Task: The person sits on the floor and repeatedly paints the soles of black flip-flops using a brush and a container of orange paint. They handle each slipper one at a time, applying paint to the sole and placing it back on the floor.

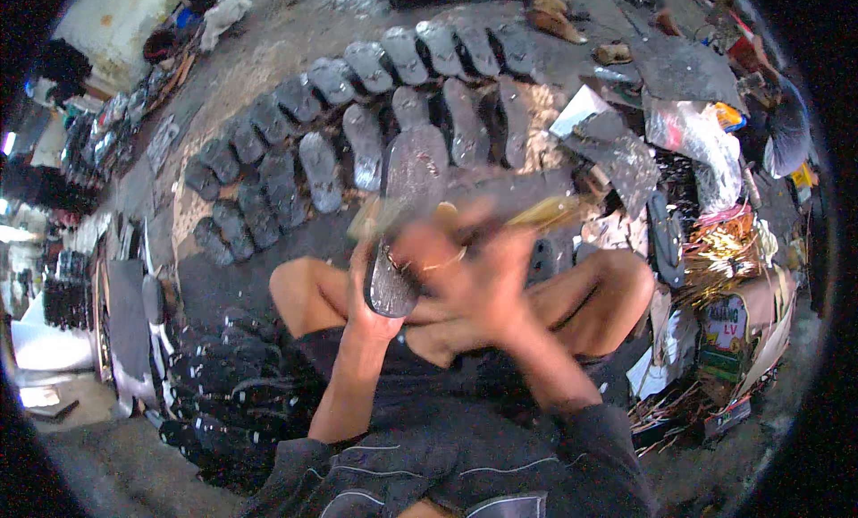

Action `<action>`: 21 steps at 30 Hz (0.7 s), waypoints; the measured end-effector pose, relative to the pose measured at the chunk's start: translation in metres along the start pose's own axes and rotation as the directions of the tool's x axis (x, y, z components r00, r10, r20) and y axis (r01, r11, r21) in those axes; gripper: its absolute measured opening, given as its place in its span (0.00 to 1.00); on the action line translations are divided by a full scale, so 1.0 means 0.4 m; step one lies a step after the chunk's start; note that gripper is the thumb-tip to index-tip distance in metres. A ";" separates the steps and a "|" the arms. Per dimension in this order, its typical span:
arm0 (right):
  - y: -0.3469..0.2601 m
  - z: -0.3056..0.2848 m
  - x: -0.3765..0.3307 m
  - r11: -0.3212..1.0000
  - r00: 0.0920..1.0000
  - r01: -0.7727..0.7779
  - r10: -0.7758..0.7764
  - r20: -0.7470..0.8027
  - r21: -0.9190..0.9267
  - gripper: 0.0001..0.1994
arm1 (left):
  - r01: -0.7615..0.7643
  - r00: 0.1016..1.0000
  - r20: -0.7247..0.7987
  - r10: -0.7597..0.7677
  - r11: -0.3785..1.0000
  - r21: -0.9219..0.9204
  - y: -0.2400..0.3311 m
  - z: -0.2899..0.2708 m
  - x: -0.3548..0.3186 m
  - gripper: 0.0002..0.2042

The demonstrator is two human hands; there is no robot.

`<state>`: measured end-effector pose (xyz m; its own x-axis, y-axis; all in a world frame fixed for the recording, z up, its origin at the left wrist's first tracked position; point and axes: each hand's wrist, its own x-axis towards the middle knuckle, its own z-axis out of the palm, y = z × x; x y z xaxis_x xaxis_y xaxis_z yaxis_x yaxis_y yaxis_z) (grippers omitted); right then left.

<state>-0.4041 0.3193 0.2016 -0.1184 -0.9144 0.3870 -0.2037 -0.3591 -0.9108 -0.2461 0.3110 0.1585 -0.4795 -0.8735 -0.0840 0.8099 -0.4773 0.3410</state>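
Note:
My left hand (365,314) grips a long dark sole (413,174) around its near end, holding it up over my crossed legs. The sole's face looks wet or shiny in places. My right hand (478,272) is over the sole's middle and right edge, smeared by motion, so its fingers cannot be read. A blurred yellowish strip (545,211) sticks out to the right beyond that hand; its kind and whether the hand holds it are unclear. Ahead, dark soles (365,147) lie on the ground in two curved rows, several with shiny faces.
Dark footwear pieces (228,393) are heaped at my left. To my right are clear plastic bags (702,151), a bundle of golden strips (719,245), a worn box (728,335) and a dark sandal-shaped piece (663,236). Scraps of dark sheet (617,156) lie beyond my right knee.

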 end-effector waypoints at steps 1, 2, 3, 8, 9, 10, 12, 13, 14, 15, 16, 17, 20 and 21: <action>-0.076 -0.021 -0.037 0.976 0.974 0.180 -0.161 0.157 -0.118 0.10 | -0.185 0.982 0.022 0.187 0.936 0.298 0.016 0.031 0.026 0.24; -0.098 -0.013 -0.080 0.959 0.941 0.184 -0.108 0.319 -0.217 0.12 | -0.322 0.932 0.048 0.359 0.761 0.563 0.022 0.061 0.056 0.24; -0.120 -0.040 -0.068 0.956 0.919 0.283 -0.246 0.309 -0.082 0.12 | -0.353 0.913 0.032 0.408 0.746 0.565 0.065 0.096 0.122 0.23; -0.009 -0.356 0.064 0.918 0.683 -0.390 0.339 -0.647 0.069 0.22 | -0.272 0.936 0.004 0.351 0.718 0.640 0.242 0.159 0.708 0.17; -0.048 -0.359 0.102 0.858 0.474 -0.509 0.343 -0.811 0.066 0.15 | -0.197 0.953 -0.054 0.297 0.747 0.635 0.227 0.095 0.878 0.15; -0.002 -0.408 0.080 0.850 0.427 -0.526 0.225 -0.876 -0.038 0.17 | -0.116 0.974 -0.088 0.210 0.791 0.601 0.168 0.067 1.067 0.13; 0.087 -0.451 0.026 0.835 0.432 -0.550 0.263 -0.863 -0.021 0.18 | 0.047 0.962 -0.262 0.077 0.899 0.436 0.012 -0.031 1.356 0.09; 0.106 -0.450 0.028 0.829 0.491 -0.552 0.407 -0.771 0.086 0.18 | 0.035 0.971 -0.231 0.068 0.910 0.414 -0.009 -0.106 1.453 0.08; 0.076 -0.442 0.065 0.676 0.418 -0.737 0.454 -0.787 -0.001 0.19 | 0.120 0.946 -0.324 0.023 0.902 0.414 -0.038 -0.172 1.507 0.07; 0.039 -0.439 0.100 0.478 0.338 -0.874 0.472 -0.814 -0.086 0.21 | 0.205 0.912 -0.409 -0.025 0.892 0.402 -0.069 -0.220 1.547 0.06; 0.048 -0.449 0.087 0.513 0.400 -0.849 0.468 -0.788 -0.125 0.22 | 0.176 0.903 -0.430 0.010 0.904 0.389 -0.100 -0.252 1.575 0.06; 0.062 -0.463 0.081 0.553 0.464 -0.816 0.455 -0.760 -0.168 0.23 | 0.140 0.894 -0.445 0.046 0.916 0.375 -0.129 -0.261 1.591 0.06; 0.071 -0.438 0.112 0.610 0.353 -0.786 0.578 -0.736 0.102 0.31 | 0.106 0.824 -0.486 0.291 0.764 0.637 -0.160 -0.256 1.544 0.07; 0.052 -0.418 0.122 0.567 0.319 -0.811 0.636 -0.703 0.145 0.29 | 0.083 0.893 -0.400 0.206 0.798 0.597 -0.086 -0.288 1.484 0.08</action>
<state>-0.5765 0.2982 0.2256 -0.8504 -0.3888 -0.3545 0.1211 0.5111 -0.8510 -0.5196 -0.2023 -0.0110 -0.1259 -0.9168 -0.3790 0.4046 -0.3963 0.8242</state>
